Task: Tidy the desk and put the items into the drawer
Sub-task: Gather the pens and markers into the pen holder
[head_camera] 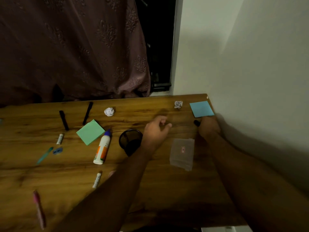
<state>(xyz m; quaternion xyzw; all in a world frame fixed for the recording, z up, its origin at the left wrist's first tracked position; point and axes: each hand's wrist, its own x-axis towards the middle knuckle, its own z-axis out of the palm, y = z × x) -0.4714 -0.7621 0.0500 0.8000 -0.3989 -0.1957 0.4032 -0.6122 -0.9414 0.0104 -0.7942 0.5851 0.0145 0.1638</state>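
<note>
On the wooden desk (50, 174) two sticky-note pads are counted: a green pad (90, 132) left of centre and a blue pad (201, 108) at the far right corner. Two crumpled paper balls (109, 111) are seen near the far edge, the second (178, 104) closer to the blue pad. Two black markers (63, 120) are laid apart from each other toward the far left, the other (87, 113) slanted. One glue bottle (102, 148) with a blue cap is laid just beside the green pad; its label cannot be read. One black mesh cup (130, 141) is tipped on its side, partly covered by the left forearm. Two small white sticks (59, 139) (print illegible) are noted, the second (97, 179) nearer. One clear plastic sleeve (182, 154) bears a small red sticker, unreadable.

The left hand (156, 129) is held above the desk, fingers loosely curled, nothing gripped. The right hand (209, 127) is closed around a small black object (196, 123) just below the blue pad.
</note>
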